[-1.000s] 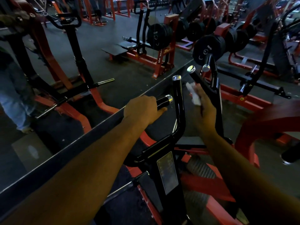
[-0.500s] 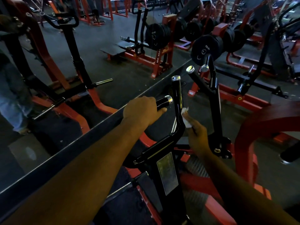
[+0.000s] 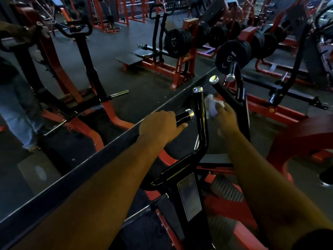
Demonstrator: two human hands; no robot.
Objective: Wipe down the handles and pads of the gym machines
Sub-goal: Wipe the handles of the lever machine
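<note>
Red-framed gym machines and plate racks fill a dim floor. Left hand grips the short side handle of a black lever machine. Right hand clutches a white cloth just beside the upright handle.

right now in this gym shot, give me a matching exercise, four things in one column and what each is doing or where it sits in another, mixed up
Things:
1. left hand
2. right hand
3. white cloth
4. weight plate

States:
A. pressed against the upright black handle
B. grips the short chrome-capped handle
C. sits on the machine beyond the handles
D. holds the cloth

Pairs: 1-B, 2-D, 3-A, 4-C
</note>
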